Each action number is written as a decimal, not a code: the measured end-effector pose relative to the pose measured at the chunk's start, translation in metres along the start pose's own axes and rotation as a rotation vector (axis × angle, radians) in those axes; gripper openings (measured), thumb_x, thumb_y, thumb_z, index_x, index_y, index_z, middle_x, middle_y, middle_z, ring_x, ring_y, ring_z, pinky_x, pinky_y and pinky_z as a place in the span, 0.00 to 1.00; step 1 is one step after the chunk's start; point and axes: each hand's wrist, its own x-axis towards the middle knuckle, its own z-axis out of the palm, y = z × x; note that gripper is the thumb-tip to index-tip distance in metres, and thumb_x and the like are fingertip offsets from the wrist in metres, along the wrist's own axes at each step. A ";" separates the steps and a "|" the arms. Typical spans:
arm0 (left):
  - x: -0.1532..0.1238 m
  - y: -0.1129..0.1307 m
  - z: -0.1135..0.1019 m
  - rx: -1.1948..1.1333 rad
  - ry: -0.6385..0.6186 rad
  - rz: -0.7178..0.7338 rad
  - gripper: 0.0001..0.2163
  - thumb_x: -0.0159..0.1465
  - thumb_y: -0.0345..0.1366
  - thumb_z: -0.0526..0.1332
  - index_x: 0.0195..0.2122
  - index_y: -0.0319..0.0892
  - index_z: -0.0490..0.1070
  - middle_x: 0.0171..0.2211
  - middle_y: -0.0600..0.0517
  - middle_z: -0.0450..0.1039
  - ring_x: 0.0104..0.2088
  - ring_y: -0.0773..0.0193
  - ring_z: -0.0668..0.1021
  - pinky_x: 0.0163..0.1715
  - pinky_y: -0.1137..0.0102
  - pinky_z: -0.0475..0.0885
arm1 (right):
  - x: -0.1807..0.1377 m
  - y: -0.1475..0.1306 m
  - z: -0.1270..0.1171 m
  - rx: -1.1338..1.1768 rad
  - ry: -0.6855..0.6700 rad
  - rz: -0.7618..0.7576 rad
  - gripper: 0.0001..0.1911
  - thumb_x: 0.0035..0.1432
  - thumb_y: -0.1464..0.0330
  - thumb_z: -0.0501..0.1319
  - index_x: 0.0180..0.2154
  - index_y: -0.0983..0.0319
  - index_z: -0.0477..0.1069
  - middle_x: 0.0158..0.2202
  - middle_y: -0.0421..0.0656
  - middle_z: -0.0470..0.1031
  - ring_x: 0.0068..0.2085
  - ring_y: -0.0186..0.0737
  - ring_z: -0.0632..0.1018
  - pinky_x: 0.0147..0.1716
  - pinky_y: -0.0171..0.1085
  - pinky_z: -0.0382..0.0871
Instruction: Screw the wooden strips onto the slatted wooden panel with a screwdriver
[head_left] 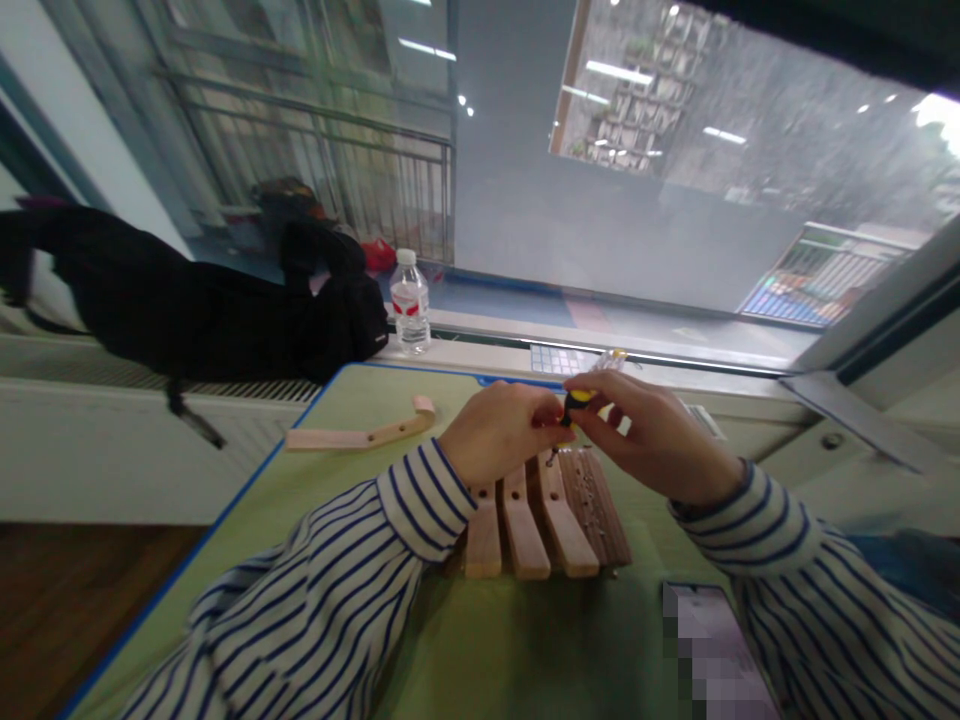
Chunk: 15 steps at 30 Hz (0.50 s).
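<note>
A short yellow-and-black screwdriver (577,399) is held by its handle in the fingers of my right hand (652,430). My left hand (502,430) is closed, its thumb and fingertips pinching around the lower part of the tool. Just beneath is a dark metal screw or tip (553,457), too small to make out clearly. Under my hands several bent wooden pieces (526,535) with drilled holes lie side by side on a ribbed wooden block (596,505). Small metal bits dot the block's right part. My left hand hides the far ends of the pieces.
A similar curved wooden piece (367,437) lies at the left on the green tabletop (360,520). A phone (716,650) rests near my right forearm. Beyond the table are a water bottle (409,305) on the sill and a black bag (225,310) over the radiator.
</note>
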 end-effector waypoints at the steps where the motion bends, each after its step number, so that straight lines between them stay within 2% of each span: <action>1: 0.000 0.000 0.000 -0.003 -0.005 0.002 0.09 0.60 0.41 0.59 0.33 0.41 0.74 0.29 0.51 0.74 0.29 0.65 0.74 0.29 0.73 0.63 | 0.000 0.001 0.001 0.004 0.003 0.007 0.14 0.58 0.70 0.57 0.47 0.62 0.67 0.37 0.40 0.73 0.34 0.31 0.74 0.30 0.31 0.67; 15: -0.001 -0.004 0.000 -0.043 -0.051 0.079 0.09 0.63 0.38 0.56 0.35 0.43 0.75 0.28 0.53 0.74 0.30 0.66 0.74 0.28 0.74 0.62 | -0.003 0.001 0.007 0.014 0.047 0.055 0.13 0.57 0.66 0.59 0.44 0.62 0.66 0.34 0.41 0.72 0.31 0.33 0.73 0.30 0.35 0.67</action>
